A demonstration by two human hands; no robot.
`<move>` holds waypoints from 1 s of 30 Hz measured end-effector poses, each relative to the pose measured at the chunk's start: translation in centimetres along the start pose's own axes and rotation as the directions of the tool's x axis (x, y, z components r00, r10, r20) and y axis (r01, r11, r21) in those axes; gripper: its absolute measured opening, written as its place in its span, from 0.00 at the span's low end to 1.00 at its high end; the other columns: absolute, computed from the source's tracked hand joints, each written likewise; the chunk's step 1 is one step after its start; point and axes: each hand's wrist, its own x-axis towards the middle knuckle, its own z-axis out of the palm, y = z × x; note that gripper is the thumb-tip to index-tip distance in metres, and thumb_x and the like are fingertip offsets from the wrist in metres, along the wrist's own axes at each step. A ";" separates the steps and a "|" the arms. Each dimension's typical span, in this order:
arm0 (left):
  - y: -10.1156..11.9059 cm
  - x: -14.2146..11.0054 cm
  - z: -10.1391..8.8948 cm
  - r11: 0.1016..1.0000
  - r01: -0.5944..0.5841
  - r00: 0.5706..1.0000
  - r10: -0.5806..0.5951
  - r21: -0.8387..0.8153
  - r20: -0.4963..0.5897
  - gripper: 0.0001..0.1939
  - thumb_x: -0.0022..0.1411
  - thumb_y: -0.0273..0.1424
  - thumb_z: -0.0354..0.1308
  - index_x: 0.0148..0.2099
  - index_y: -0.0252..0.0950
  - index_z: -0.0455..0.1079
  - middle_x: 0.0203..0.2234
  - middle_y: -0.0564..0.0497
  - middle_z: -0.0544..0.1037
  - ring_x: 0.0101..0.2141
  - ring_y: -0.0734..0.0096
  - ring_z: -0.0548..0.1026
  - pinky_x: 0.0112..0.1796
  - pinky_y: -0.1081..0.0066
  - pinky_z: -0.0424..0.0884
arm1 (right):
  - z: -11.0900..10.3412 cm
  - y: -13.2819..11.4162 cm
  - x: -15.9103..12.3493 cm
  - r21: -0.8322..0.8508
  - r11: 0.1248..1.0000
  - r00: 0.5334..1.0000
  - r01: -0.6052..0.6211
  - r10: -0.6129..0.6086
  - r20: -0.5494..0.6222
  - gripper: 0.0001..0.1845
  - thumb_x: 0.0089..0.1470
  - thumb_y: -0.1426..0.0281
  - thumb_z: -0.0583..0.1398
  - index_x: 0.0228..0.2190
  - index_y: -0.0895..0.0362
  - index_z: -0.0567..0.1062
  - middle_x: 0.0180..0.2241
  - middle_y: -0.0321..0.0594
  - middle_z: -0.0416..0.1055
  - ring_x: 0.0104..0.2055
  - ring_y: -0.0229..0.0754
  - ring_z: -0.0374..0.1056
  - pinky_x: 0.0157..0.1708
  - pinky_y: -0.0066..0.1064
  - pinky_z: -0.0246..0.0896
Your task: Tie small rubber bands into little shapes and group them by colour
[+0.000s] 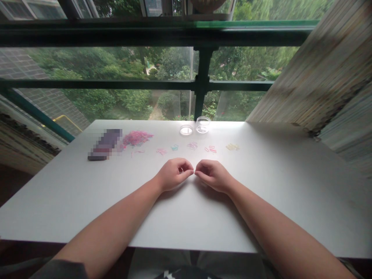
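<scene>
My left hand (176,174) and my right hand (213,175) meet above the middle of the white table (174,217), thumbs and forefingers pinched, fingertips almost touching. Whatever sits between the fingertips is too small to make out. Just beyond the hands lies a row of small groups of what look like paper clips: pink clips (161,151), teal clips (174,147), purple clips (192,145), red clips (210,149) and yellow clips (233,147). A larger mixed heap of clips (136,138), mostly pink, is at the back left.
At the table's back edge stand a clear round tub (203,125) and, left of it, a flat clear lid (186,130). A dark pixelated object (106,144) lies at the left. Behind is a window with a green frame (202,83); a curtain (293,69) hangs at the right.
</scene>
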 end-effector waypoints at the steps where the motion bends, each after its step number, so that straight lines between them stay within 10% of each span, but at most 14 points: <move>1: 0.0 0.0 -0.1 1.000 -0.004 1.000 0.004 0.008 0.002 0.07 0.57 0.32 0.55 0.32 0.34 0.71 0.27 0.50 0.75 0.28 0.74 0.71 0.29 0.75 0.66 | 0.0 0.0 0.0 -0.001 1.000 1.000 0.001 -0.001 0.001 0.02 0.49 0.73 0.57 0.26 0.58 0.69 0.19 0.32 0.62 0.21 0.32 0.55 0.22 0.24 0.51; 16: -4.8 2.3 -5.7 0.928 0.157 0.907 0.000 0.338 -0.420 0.08 0.56 0.33 0.54 0.34 0.36 0.71 0.32 0.49 0.75 0.37 0.66 0.72 0.39 0.67 0.68 | -0.1 -0.2 0.0 -0.052 0.998 0.999 -0.026 0.028 0.027 0.02 0.48 0.74 0.55 0.25 0.57 0.67 0.21 0.32 0.63 0.23 0.33 0.57 0.23 0.25 0.53; 30: -6.6 7.3 -7.0 0.827 0.131 0.987 -0.057 0.546 -0.150 0.10 0.51 0.32 0.55 0.32 0.37 0.77 0.37 0.45 0.76 0.40 0.60 0.73 0.45 0.64 0.67 | 0.0 -0.3 0.1 -0.052 0.999 1.000 -0.011 0.012 0.017 0.03 0.47 0.75 0.55 0.24 0.57 0.68 0.20 0.31 0.63 0.22 0.32 0.56 0.23 0.24 0.51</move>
